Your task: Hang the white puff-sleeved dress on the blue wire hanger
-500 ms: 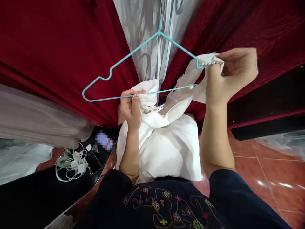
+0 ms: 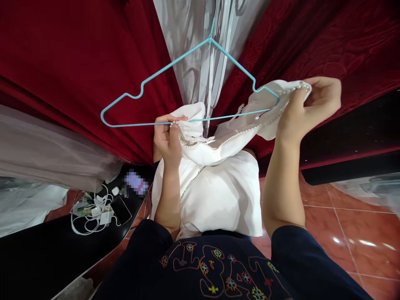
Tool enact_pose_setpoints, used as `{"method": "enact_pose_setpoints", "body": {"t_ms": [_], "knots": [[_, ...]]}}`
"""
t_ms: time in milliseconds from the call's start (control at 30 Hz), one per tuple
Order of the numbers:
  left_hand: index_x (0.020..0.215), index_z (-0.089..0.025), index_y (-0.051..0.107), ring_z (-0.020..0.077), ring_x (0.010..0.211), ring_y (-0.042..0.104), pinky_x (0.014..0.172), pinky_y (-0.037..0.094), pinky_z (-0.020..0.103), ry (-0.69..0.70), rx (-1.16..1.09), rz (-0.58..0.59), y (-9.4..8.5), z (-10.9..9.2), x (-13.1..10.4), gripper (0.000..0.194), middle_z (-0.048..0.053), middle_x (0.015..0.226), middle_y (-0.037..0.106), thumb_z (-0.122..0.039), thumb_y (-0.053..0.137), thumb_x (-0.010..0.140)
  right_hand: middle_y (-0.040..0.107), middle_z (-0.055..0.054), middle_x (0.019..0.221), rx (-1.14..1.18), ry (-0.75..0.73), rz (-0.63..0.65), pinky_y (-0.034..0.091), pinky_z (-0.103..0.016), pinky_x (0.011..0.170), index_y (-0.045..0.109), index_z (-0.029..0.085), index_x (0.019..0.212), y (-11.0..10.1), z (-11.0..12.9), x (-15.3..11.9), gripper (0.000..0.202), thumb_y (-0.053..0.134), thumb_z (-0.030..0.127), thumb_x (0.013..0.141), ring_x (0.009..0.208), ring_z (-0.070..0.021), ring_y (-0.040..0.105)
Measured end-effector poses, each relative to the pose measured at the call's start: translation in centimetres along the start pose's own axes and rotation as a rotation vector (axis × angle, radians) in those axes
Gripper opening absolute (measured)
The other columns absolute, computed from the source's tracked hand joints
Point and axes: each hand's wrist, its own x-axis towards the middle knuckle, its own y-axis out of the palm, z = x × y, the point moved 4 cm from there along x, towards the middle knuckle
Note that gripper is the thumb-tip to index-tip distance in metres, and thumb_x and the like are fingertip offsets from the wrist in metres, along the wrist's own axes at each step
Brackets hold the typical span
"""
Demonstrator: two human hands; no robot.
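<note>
A thin turquoise wire hanger (image 2: 142, 89) hangs in front of dark red curtains. A white garment (image 2: 218, 187) with a pearl-trimmed neckline drapes down from it toward my body. My left hand (image 2: 168, 139) pinches the pearl edge of the garment against the hanger's bottom bar near its middle. My right hand (image 2: 308, 108) grips the other side of the neckline, stretched over the hanger's right shoulder end. The hanger's left half is bare.
Red curtains (image 2: 62, 54) flank a sheer grey-white curtain (image 2: 200, 50). A dark glossy table (image 2: 46, 250) at lower left carries a phone (image 2: 121, 210), chargers and white cables (image 2: 90, 212). Red tiled floor (image 2: 343, 225) lies at right.
My right hand has moved right and slightly down, pulling the garment's edge farther over the hanger's right end. The hanger shifted a little; my left hand stayed at the bar.
</note>
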Motion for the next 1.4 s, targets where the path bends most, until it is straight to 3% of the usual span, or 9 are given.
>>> {"method": "enact_pose_setpoints", "body": {"t_ms": [133,267,467,600,767,900,1133,1267,1400], "knots": [[0.100,-0.023,0.062,0.0188,0.091,0.078,0.097,0.061,0.036,-0.024,-0.013,-0.013,0.0,0.4,0.1,0.029,0.001,0.091,0.073,-0.051,0.066,0.101,0.061,-0.004,0.089,-0.046,-0.095,-0.054,0.049,-0.033,0.079,0.068,0.014,0.096,-2.8,0.2,-2.1,0.010,0.057,0.015,0.096,0.083,-0.0145,0.061],[0.101,-0.023,0.062,0.0193,0.094,0.078,0.097,0.060,0.035,-0.035,-0.040,-0.004,0.1,1.0,0.0,0.022,0.002,0.093,0.075,-0.045,0.066,0.101,0.061,-0.008,0.096,-0.085,-0.225,0.039,0.052,-0.042,0.089,0.070,0.017,0.100,-3.8,3.7,-4.9,0.016,0.059,0.030,0.099,0.097,-0.0210,0.063],[0.101,-0.024,0.062,0.0201,0.096,0.078,0.098,0.060,0.036,-0.088,-0.064,0.016,0.2,2.0,-0.2,0.019,0.001,0.094,0.076,-0.043,0.065,0.100,0.061,-0.012,0.140,0.019,-0.141,0.541,0.063,-0.044,0.083,0.060,0.031,0.145,-0.5,9.5,-7.8,0.049,0.063,0.044,0.097,0.118,-0.0290,0.068],[0.104,-0.026,0.061,0.0205,0.099,0.077,0.101,0.059,0.039,-0.091,-0.052,0.050,0.2,1.9,-0.5,0.019,0.002,0.098,0.077,-0.045,0.065,0.101,0.064,-0.009,0.142,0.139,-0.077,0.756,0.060,-0.052,0.106,0.056,0.035,0.151,2.7,11.4,-8.8,0.049,0.056,0.045,0.103,0.132,-0.0298,0.065],[0.107,-0.025,0.071,0.0220,0.107,0.074,0.103,0.058,0.040,0.041,0.106,0.144,-1.1,1.4,-0.1,0.020,0.006,0.108,0.074,-0.043,0.066,0.102,0.072,-0.007,0.121,0.161,-0.003,0.697,0.060,-0.050,0.105,0.071,0.031,0.132,3.6,11.0,-8.5,0.033,0.054,0.040,0.105,0.118,-0.0248,0.070],[0.101,-0.022,0.080,0.0197,0.102,0.070,0.092,0.056,0.034,0.025,0.342,0.141,-4.6,2.6,0.6,0.019,0.006,0.104,0.071,-0.040,0.074,0.097,0.073,-0.007,0.119,0.128,-0.017,0.658,0.059,-0.051,0.106,0.073,0.030,0.127,2.6,10.3,-7.8,0.030,0.056,0.041,0.104,0.117,-0.0248,0.070],[0.097,-0.020,0.070,0.0090,0.071,0.060,0.076,0.048,0.030,0.021,0.309,-0.230,-11.8,4.2,3.9,0.009,-0.005,0.075,0.063,-0.015,0.076,0.093,0.070,-0.008,0.121,0.066,0.052,0.698,0.061,-0.049,0.098,0.074,0.030,0.123,2.2,9.3,-7.3,0.035,0.061,0.052,0.100,0.118,-0.0262,0.069],[0.097,-0.023,0.068,0.0096,0.066,0.055,0.074,0.047,0.032,0.117,0.228,-0.203,-12.4,2.1,7.4,0.019,-0.005,0.074,0.062,-0.007,0.073,0.091,0.071,-0.008,0.120,0.061,0.062,0.703,0.061,-0.049,0.099,0.074,0.029,0.122,2.3,9.4,-7.4,0.033,0.059,0.050,0.101,0.118,-0.0256,0.069],[0.092,-0.020,0.071,0.0069,0.061,0.049,0.067,0.046,0.029,0.200,0.326,-0.199,-10.2,-2.4,9.5,0.024,-0.005,0.087,0.066,0.003,0.071,0.086,0.071,-0.008,0.119,0.068,0.051,0.690,0.060,-0.048,0.099,0.074,0.029,0.121,2.3,9.6,-7.5,0.031,0.059,0.047,0.101,0.116,-0.0245,0.069]]}}
